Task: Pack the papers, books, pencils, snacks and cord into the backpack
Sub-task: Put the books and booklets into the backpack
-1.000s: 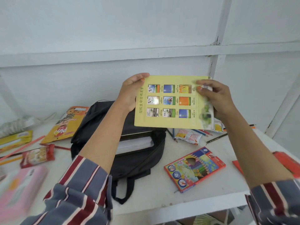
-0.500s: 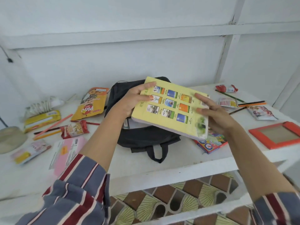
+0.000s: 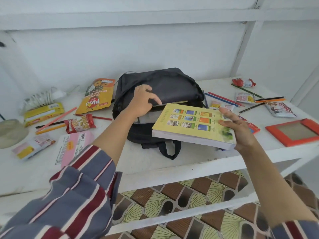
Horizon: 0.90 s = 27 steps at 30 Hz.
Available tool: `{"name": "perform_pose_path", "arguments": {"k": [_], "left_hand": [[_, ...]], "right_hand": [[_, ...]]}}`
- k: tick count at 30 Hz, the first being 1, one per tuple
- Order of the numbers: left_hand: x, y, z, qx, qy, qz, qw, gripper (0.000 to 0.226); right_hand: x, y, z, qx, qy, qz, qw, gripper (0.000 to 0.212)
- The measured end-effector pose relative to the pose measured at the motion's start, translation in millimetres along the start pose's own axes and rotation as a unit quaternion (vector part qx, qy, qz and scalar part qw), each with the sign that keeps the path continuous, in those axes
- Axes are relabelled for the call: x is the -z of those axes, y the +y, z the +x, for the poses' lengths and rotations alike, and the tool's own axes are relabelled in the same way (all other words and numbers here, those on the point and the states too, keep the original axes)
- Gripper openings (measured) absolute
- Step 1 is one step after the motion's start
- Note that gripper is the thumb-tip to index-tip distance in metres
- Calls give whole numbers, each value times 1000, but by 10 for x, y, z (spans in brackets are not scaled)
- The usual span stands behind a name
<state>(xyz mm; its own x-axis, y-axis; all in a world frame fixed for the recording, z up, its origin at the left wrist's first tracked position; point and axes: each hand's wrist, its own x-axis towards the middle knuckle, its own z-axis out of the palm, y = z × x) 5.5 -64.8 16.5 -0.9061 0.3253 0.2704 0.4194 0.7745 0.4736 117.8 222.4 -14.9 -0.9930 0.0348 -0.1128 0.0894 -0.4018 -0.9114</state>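
A black backpack lies on the white table, its mouth facing me with books and papers showing inside. My left hand grips the upper edge of the bag's opening. My right hand holds a thick yellow book by its right end, flat and just in front of the opening. Snack packets, pencils and a coiled white cord lie around the bag. A pink paper sits at the left front.
A red picture frame lies at the right edge. A coloured pencil box is partly hidden behind my right hand. More snack packets and pencils are at the back right. A yellow box is at the left. The tiled floor shows below the table.
My left hand let go of the yellow book and took hold of the backpack's opening. The book came down from upright to flat, now held by my right hand alone.
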Motion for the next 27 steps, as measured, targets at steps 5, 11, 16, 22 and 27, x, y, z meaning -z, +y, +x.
{"name": "perform_pose_path", "arguments": {"k": [5,11,16,22,27], "left_hand": [[-93,-76,319,-27,-105,112,988,36],[-63,-233,500,-31,-140,90,986,43],[204,-213,621,14,-146,-88,985,37],[363,-159,716,22,-138,-147,979,44],[441,-182,804,28,-123,-149,981,48]], "right_hand": [[-35,-1,78,-10,6,-7,1000,39],[-37,-35,184,-10,-3,-27,1000,44],[-46,-4,228,8,35,-2,999,41],[-208,-22,383,33,59,8,998,40],[-379,-44,560,38,57,44,997,42]]}}
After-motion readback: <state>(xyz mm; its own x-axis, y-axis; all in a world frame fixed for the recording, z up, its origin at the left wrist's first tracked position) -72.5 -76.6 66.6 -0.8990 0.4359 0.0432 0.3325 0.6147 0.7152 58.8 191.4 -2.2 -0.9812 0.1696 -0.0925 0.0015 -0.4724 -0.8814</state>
